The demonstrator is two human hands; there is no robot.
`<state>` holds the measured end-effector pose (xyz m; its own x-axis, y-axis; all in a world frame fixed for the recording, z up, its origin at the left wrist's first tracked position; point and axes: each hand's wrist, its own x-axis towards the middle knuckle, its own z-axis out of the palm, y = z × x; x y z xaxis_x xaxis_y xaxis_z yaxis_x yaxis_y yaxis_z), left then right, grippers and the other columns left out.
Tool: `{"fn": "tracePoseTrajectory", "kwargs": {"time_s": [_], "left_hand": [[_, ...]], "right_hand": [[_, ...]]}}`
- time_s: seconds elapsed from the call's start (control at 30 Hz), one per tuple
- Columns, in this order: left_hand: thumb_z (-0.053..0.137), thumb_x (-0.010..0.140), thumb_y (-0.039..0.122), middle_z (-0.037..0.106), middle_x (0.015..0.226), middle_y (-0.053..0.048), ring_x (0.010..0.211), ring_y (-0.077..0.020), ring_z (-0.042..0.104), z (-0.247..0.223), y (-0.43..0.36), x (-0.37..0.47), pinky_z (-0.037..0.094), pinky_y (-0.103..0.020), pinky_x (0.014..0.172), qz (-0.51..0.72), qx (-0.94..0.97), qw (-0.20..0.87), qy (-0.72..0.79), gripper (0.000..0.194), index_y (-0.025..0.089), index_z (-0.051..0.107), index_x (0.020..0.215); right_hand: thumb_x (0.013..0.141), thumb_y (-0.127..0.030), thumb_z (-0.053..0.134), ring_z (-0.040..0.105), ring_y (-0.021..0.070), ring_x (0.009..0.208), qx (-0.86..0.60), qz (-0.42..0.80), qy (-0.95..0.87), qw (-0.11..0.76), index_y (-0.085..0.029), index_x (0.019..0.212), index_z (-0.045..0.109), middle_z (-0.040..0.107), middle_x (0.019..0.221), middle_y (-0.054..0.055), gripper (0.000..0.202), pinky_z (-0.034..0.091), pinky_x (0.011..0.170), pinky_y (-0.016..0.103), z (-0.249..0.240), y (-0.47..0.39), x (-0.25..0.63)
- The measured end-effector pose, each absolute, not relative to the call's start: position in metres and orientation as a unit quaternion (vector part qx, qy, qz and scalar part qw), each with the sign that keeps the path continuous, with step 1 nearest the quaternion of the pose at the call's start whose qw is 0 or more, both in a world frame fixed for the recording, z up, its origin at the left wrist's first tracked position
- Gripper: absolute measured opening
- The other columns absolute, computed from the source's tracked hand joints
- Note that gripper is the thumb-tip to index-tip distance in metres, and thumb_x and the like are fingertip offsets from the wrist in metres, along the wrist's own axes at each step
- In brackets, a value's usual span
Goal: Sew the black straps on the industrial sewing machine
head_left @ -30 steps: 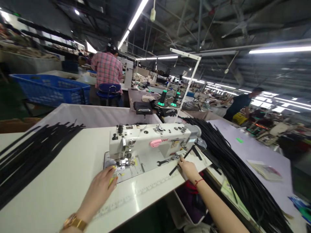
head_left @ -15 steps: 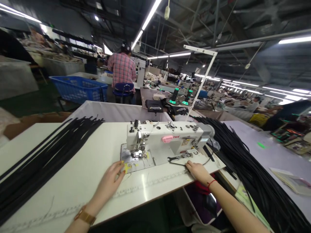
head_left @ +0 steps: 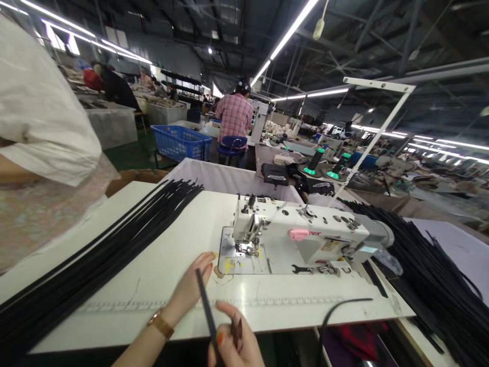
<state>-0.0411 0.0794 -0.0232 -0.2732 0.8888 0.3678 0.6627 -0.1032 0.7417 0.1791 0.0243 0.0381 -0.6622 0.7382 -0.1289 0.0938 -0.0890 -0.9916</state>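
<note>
My left hand (head_left: 194, 285) rests on the white tabletop (head_left: 183, 224), fingers stretched toward the left edge of the sewing machine's metal plate (head_left: 226, 244). In front of it, at the table's near edge, my right hand (head_left: 240, 341) is closed on a thin black strap (head_left: 207, 311). One end of the strap points up past my left wrist. A small dark pointed thing (head_left: 237, 332) also shows between the right fingers; its kind is unclear. Over the table edge to the right curves another black strip (head_left: 336, 306); whether it is the same strap is hidden. The white sewing machine (head_left: 282, 229) stands beyond both hands.
Long black straps lie in a bundle (head_left: 114, 239) on the left and another pile (head_left: 424, 255) on the right. A wrench (head_left: 301, 268) lies by the machine base. A printed ruler (head_left: 282, 302) runs along the table. A person in a white sleeve (head_left: 42, 117) stands close at left.
My right hand has come from beside the wrench to the near edge, now raising the black strap. My left hand stays by the plate. The view has turned left, and a person appears there.
</note>
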Motion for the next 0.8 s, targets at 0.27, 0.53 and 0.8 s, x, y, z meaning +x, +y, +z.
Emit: {"fn": "tracePoseTrajectory", "kwargs": {"time_s": [0.27,0.53,0.8], "left_hand": [[0.042,0.094,0.02,0.062,0.129,-0.007,0.12,-0.0225,0.056,-0.013,0.101,-0.032,0.046,-0.043,0.107,0.364,0.653,0.089,0.658,0.035,0.02,0.061,0.124],[0.044,0.094,0.017,0.062,0.13,-0.008,0.122,-0.0245,0.056,-0.011,0.114,-0.015,0.042,-0.049,0.11,0.271,0.734,0.023,0.622,0.033,0.018,0.062,0.122],[0.043,0.094,0.016,0.056,0.139,-0.009,0.13,-0.0265,0.049,-0.02,0.119,-0.008,0.041,-0.051,0.11,0.241,0.752,0.006,0.613,0.037,0.016,0.058,0.128]], "right_hand": [[0.09,-0.032,0.043,0.055,0.0191,0.076,-0.465,0.579,-0.582,0.331,-0.011,0.124,0.055,0.06,0.078,0.003,0.042,0.044,0.078,0.033,0.019,0.097,0.16],[0.086,-0.022,0.039,0.05,0.0166,0.067,-0.487,0.56,-0.583,0.331,-0.016,0.099,0.06,0.057,0.074,0.002,0.025,0.04,0.064,0.029,0.015,0.109,0.146],[0.088,-0.021,0.039,0.055,0.0172,0.072,-0.487,0.542,-0.6,0.331,-0.014,0.101,0.061,0.062,0.078,0.004,0.026,0.043,0.071,0.029,0.014,0.114,0.143]]}}
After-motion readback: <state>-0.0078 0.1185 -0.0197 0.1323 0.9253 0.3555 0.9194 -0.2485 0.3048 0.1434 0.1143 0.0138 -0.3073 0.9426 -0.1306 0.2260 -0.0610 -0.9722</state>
